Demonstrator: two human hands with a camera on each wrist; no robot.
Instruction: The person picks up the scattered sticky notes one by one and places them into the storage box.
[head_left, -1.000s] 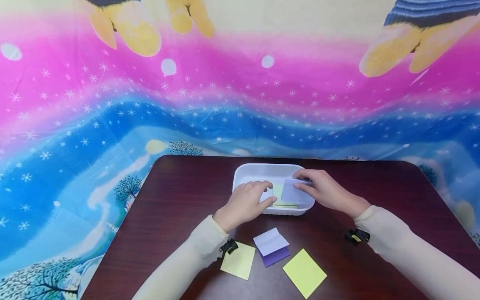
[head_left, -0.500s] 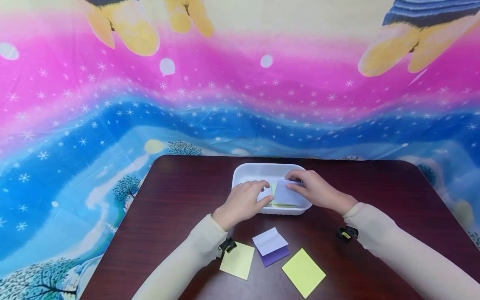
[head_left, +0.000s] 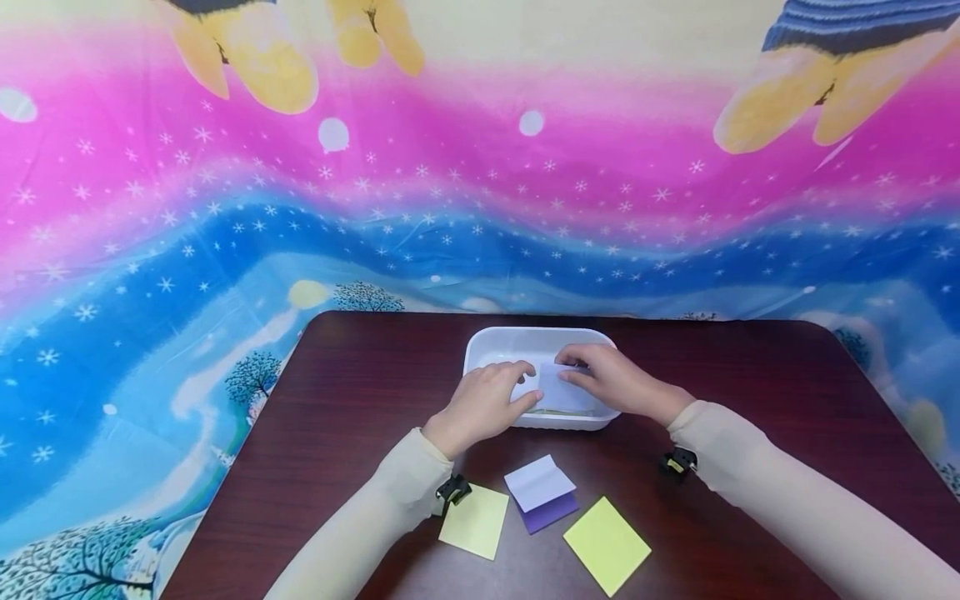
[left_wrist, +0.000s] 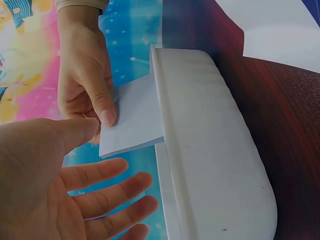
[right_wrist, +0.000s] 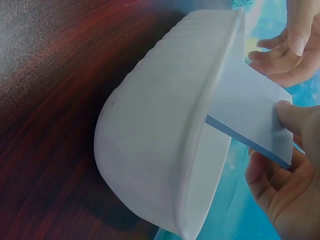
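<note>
A white plastic tub (head_left: 577, 422) stands at the far side of the table. My right hand (head_left: 630, 383) pinches a pale lilac pad of sticky notes (right_wrist: 250, 102) between thumb and fingers, and the pad reaches down inside the tub's rim. A thin yellow edge shows below the pad in the head view. Opposite it, over the tub's left front rim, is my left hand (head_left: 480, 406), thumb and fingers spread apart with nothing between them. In the left wrist view, the left thumb comes close to the near corner of the pad (left_wrist: 135, 120).
Nearer on the dark wood table (head_left: 360, 400) lie a pale yellow sticky note (head_left: 483, 525), a purple pad with a raised pale top sheet (head_left: 538, 485) and a yellow-green pad (head_left: 607, 546). Behind the table hangs a printed cloth (head_left: 480, 167).
My right hand has moved left with the lilac pad, which now covers most of the yellow-green notes in the tub. My left hand has stayed nearly still.
</note>
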